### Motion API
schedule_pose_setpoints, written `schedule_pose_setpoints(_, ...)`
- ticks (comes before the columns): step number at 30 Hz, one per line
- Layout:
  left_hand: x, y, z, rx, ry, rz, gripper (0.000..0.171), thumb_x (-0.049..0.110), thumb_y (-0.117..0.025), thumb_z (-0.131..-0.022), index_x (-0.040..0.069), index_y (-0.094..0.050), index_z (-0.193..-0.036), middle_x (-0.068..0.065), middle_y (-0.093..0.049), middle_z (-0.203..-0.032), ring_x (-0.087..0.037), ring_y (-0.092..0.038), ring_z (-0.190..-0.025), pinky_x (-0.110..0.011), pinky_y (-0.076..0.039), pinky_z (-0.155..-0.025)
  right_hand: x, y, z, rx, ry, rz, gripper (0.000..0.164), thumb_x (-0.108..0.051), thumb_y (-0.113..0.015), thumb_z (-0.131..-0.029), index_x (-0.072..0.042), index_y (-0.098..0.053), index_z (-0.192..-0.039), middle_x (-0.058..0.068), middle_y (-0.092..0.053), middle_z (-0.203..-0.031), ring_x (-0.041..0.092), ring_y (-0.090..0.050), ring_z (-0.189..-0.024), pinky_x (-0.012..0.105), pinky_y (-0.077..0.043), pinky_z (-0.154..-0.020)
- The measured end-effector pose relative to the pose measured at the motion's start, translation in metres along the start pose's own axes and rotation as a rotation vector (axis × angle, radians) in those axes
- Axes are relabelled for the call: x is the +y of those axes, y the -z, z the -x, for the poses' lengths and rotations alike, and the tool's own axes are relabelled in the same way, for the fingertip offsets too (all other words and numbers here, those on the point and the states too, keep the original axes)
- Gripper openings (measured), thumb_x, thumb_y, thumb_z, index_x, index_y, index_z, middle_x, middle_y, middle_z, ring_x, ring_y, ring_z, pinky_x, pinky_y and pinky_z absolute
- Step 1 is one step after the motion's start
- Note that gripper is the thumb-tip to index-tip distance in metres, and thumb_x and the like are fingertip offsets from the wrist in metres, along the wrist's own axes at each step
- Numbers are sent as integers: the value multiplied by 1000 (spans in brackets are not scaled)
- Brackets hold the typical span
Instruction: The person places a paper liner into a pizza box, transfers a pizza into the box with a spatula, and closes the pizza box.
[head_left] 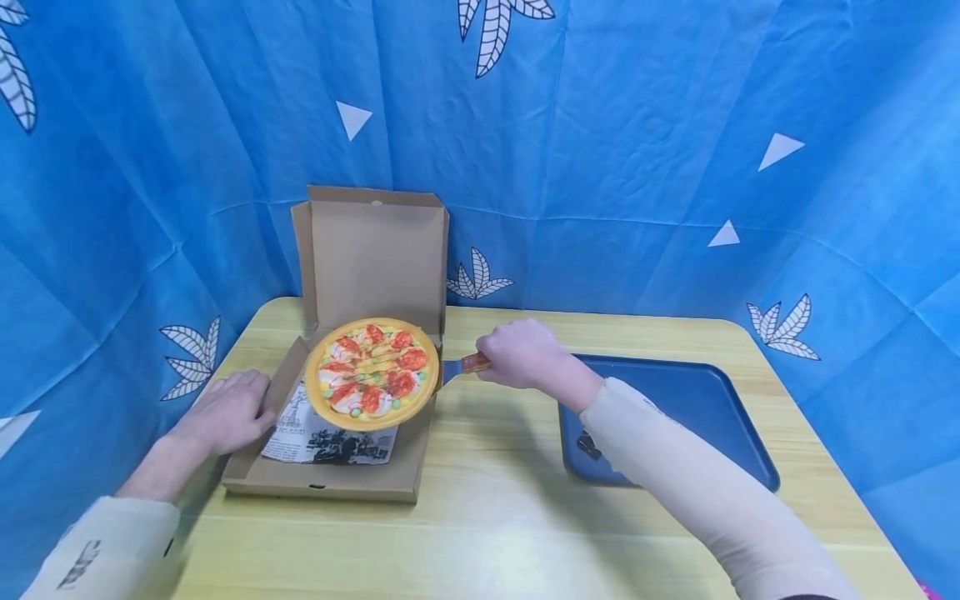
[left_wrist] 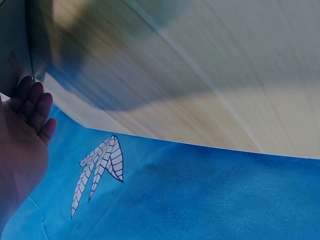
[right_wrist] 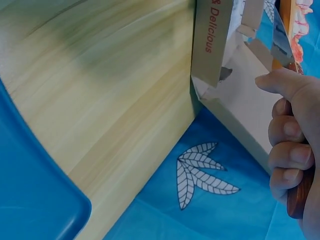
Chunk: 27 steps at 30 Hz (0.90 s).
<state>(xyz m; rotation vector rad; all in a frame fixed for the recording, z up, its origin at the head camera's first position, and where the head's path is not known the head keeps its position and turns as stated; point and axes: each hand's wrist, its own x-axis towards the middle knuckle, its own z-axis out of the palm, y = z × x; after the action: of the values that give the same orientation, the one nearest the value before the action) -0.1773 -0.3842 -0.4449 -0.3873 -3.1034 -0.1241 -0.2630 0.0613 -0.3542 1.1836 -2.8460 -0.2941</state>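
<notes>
My right hand point(head_left: 525, 354) grips the wooden handle point(right_wrist: 300, 192) of a pizza server point(head_left: 452, 368), its thumb lying along the top. On the server's metal blade rides a round pizza point(head_left: 372, 373) with red and white toppings, held over the open pizza box point(head_left: 322, 482). A printed paper sheet point(head_left: 300, 437) lies in the box, partly hidden under the pizza. My left hand point(head_left: 225, 410) rests against the box's left side, fingers fairly straight; the left wrist view shows its fingertips point(left_wrist: 36, 92) at the outer wall.
A blue tray point(head_left: 675, 392) lies on the right of the wooden table point(head_left: 480, 533), under my right forearm. A small black object point(head_left: 588, 446) is on it. The box's lid point(head_left: 378, 258) stands upright at the back, near the blue curtain point(head_left: 600, 167).
</notes>
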Motion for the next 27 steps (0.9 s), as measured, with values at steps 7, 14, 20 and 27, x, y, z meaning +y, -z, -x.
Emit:
schedule_pose_setpoints(7, 1, 0, 1, 2, 0, 2, 29, 24, -69, -89, 0, -58, -101, -10, -57, -92, -32, -56, -88, -53, -47, -79, -7, 2, -10, -57, 3, 6, 27, -47, -71, -95, -24, -66, -81, -9, -57, -65, 10, -52, -58, 31, -44, -47)
schedule_pose_setpoints(14, 2, 2, 2, -4, 7, 8, 36, 24, -70, -89, -4, -58, -108, -14, -60, -98, -35, -57, -93, -56, -47, -83, -13, 5, -21, -50, 29, 28, 27, -47, -68, -96, -23, -68, -84, -8, -60, -69, 10, -54, -60, 30, -45, -48)
schedule_pose_setpoints(20, 4, 2, 3, -8, 14, 12, 35, 24, -71, -89, -3, -58, -107, -13, -59, -97, -35, -57, -93, -56, -47, -83, -17, 5, -32, -32, 63, 18, 25, -45, -67, -97, -22, -71, -86, -8, -64, -73, 10, -57, -61, 30, -47, -50)
schedule_pose_setpoints(27, 3, 0, 2, -11, 10, 8, 37, 24, -70, -90, -5, -58, -109, -14, -59, -98, -36, -56, -94, -58, -47, -84, -23, 6, -42, -53, 73, 30, 25, -43, -66, -97, -23, -68, -82, -9, -63, -74, 11, -56, -62, 32, -49, -52)
